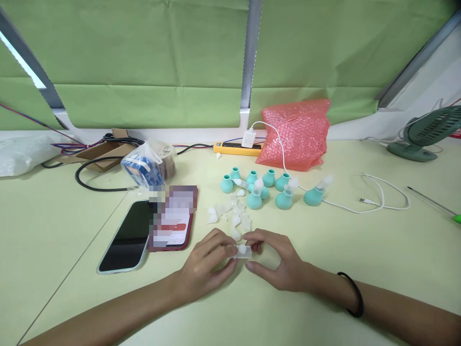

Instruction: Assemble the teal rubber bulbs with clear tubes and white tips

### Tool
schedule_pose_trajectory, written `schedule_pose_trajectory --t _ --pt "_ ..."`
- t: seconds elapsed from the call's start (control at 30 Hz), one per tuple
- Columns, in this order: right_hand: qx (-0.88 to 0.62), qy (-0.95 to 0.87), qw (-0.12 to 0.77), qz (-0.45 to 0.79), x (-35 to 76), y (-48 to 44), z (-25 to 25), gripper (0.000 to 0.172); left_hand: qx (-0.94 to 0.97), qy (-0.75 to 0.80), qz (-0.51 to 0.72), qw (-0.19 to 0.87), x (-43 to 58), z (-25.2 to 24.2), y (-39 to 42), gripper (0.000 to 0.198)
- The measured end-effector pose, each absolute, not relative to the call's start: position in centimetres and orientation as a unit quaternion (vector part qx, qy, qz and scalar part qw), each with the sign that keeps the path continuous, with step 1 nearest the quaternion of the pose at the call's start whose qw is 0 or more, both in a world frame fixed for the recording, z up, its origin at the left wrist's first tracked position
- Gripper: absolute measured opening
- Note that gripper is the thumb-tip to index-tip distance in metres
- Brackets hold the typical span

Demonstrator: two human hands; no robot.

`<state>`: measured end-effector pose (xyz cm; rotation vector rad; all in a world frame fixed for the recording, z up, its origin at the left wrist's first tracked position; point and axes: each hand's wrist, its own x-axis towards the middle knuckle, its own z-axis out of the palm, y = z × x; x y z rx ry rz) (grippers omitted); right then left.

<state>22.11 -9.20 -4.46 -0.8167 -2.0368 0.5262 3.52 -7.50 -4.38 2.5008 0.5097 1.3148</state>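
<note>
Translucent tube (246,254) pinched in left hand (208,262)

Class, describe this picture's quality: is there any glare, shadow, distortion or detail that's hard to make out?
Head view: glints on the pink bubble wrap; head view: soft shadow on the green blind at upper right; head view: pixel blocks partly covering the red-cased phone; head view: low contrast on the translucent piece in the left hand.

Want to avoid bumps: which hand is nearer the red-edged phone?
Left. The left hand, holding a translucent piece, is to the lower right of the red-edged phone; the right hand is farther right.
</note>
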Motion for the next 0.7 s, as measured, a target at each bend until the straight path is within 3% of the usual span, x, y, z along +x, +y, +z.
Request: schedule_pose_trajectory --t 0.3,0.7 --pt "-0.308 -0.822 0.441 0.189 21.92 -8.84 -4.27 0.011 0.866 0.176 0.453 0.119 3.52 -4.68 -7.44 0.019" --pt "-0.307 -0.803 0.457 0.227 21.96 -8.53 -4.27 0.009 0.869 0.178 0.454 0.086 3.34 -5.21 -7.51 0.016"
